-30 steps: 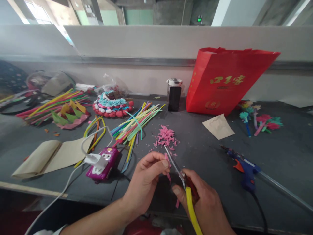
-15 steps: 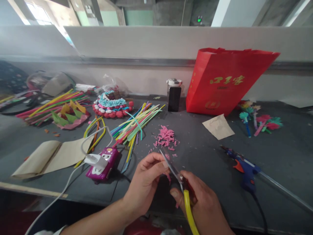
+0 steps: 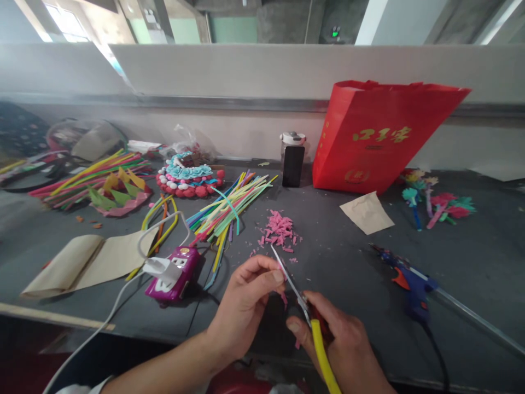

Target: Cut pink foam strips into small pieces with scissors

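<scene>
My left hand (image 3: 250, 301) pinches a thin pink strip (image 3: 284, 299) between thumb and fingers, and part of the strip dangles below them. Yellow-handled scissors (image 3: 292, 282) are gripped in my right hand (image 3: 342, 342), their blades nearly together right beside my left fingertips. Just beyond the blades lies a loose pile of small pink clippings (image 3: 279, 229) on the dark table. Whether the blades touch the strip is hard to make out, since my fingers partly cover it.
A purple power strip (image 3: 174, 276) with a white plug stands left; behind it lie colourful pipe cleaners (image 3: 232, 208). To the right are a blue glue gun (image 3: 412, 290) and brown paper (image 3: 366, 213). A red bag (image 3: 369, 142) and a phone (image 3: 292, 166) stand at the back.
The scissor blades have drawn closer together and their tip points slightly further forward. My left hand stays almost in place, still pinching the pink strip.
</scene>
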A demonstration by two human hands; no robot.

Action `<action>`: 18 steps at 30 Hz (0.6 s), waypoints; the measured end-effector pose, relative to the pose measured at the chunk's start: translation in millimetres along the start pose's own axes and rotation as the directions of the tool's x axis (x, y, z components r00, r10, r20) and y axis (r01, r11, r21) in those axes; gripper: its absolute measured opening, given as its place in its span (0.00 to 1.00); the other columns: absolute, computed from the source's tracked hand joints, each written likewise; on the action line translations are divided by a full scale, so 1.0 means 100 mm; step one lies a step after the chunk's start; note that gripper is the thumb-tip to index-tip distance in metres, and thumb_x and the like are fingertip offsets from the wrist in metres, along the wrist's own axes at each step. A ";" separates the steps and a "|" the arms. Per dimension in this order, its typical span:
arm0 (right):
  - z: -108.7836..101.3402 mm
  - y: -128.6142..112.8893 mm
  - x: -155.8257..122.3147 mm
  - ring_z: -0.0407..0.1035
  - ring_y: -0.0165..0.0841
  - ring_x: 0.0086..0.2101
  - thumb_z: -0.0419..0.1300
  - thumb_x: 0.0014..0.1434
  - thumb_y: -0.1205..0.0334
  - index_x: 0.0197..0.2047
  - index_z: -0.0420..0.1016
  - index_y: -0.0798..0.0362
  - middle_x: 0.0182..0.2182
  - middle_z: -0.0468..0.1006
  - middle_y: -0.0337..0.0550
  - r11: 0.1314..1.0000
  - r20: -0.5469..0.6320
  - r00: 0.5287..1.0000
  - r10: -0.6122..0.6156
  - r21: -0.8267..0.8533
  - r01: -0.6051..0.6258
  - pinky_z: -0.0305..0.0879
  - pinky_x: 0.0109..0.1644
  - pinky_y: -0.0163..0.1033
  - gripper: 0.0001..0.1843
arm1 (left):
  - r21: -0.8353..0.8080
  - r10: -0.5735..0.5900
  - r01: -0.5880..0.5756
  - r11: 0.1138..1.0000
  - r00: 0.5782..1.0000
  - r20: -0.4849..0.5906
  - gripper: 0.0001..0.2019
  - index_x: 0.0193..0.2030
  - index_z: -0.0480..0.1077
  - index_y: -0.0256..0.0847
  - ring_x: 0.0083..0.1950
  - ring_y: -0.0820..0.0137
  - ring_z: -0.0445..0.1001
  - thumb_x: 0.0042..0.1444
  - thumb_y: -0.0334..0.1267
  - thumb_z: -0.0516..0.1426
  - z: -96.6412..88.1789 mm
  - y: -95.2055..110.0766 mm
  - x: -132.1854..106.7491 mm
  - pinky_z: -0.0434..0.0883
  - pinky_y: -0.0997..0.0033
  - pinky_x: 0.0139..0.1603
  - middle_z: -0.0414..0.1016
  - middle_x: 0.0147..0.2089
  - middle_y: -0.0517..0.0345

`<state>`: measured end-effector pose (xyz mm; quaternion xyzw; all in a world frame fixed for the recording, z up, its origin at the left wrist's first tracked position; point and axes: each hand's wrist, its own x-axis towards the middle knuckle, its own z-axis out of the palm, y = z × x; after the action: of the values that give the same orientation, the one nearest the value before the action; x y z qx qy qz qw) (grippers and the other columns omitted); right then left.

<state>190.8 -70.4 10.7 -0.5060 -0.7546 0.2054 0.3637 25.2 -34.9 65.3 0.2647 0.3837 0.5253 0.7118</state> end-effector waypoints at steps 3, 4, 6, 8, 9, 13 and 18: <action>-0.01 0.00 0.00 0.69 0.27 0.17 0.57 0.63 0.48 0.42 0.70 0.50 0.19 0.74 0.31 1.000 0.024 1.000 0.009 -0.004 -0.009 0.65 0.22 0.28 0.15 | -0.006 0.000 0.000 1.000 1.000 0.001 0.04 0.29 0.74 0.38 0.22 0.81 0.66 0.49 0.32 0.65 0.00 0.00 0.00 0.66 0.81 0.28 0.73 0.23 0.64; -0.02 0.00 0.01 0.70 0.27 0.18 0.56 0.62 0.47 0.43 0.70 0.50 0.20 0.75 0.32 1.000 0.018 1.000 0.007 -0.010 -0.007 0.65 0.22 0.28 0.15 | -0.007 0.000 0.000 1.000 1.000 0.003 0.04 0.29 0.74 0.38 0.21 0.81 0.66 0.49 0.32 0.65 -0.01 -0.01 0.00 0.66 0.81 0.28 0.72 0.23 0.64; -0.02 0.01 0.02 0.73 0.29 0.22 0.56 0.62 0.46 0.45 0.69 0.51 0.24 0.77 0.35 0.999 -0.007 1.000 -0.014 -0.043 0.014 0.68 0.25 0.29 0.17 | -0.012 0.007 -0.006 1.000 1.000 0.006 0.04 0.29 0.73 0.38 0.21 0.81 0.65 0.50 0.32 0.65 -0.01 -0.02 0.01 0.65 0.82 0.27 0.73 0.23 0.64; -0.04 0.01 0.03 0.75 0.31 0.25 0.56 0.62 0.45 0.47 0.68 0.51 0.28 0.79 0.38 0.995 -0.026 0.998 -0.058 -0.089 0.056 0.70 0.28 0.31 0.19 | -0.014 0.017 -0.017 1.000 1.000 0.010 0.04 0.28 0.73 0.38 0.21 0.82 0.65 0.50 0.32 0.65 -0.01 -0.02 0.02 0.65 0.83 0.27 0.73 0.23 0.64; -0.05 0.01 0.03 0.75 0.32 0.26 0.56 0.62 0.45 0.47 0.68 0.51 0.29 0.79 0.38 0.992 -0.031 0.997 -0.073 -0.107 0.070 0.70 0.29 0.32 0.19 | -0.014 0.023 -0.023 1.000 1.000 0.013 0.04 0.28 0.73 0.38 0.21 0.82 0.65 0.50 0.32 0.64 -0.01 -0.03 0.02 0.65 0.83 0.27 0.73 0.23 0.64; -0.06 0.01 0.04 0.76 0.32 0.27 0.56 0.63 0.47 0.46 0.68 0.51 0.28 0.79 0.39 0.994 -0.010 0.998 -0.062 -0.089 0.061 0.69 0.27 0.31 0.17 | 0.003 0.019 -0.019 1.000 1.000 0.017 0.04 0.28 0.73 0.38 0.21 0.82 0.65 0.51 0.32 0.64 -0.01 -0.02 0.01 0.66 0.82 0.28 0.73 0.23 0.64; -0.03 -0.01 0.02 0.69 0.27 0.18 0.55 0.64 0.47 0.41 0.70 0.50 0.19 0.73 0.31 1.000 0.025 1.000 0.001 -0.016 0.000 0.64 0.22 0.28 0.15 | 0.018 -0.014 0.013 1.000 1.000 0.017 0.04 0.30 0.72 0.38 0.22 0.81 0.66 0.51 0.33 0.64 -0.01 -0.01 0.00 0.67 0.81 0.31 0.72 0.24 0.64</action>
<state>192.1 -69.0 13.6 -0.5065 -0.7607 0.2059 0.3499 24.9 -35.5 63.8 0.2728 0.3841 0.5149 0.7162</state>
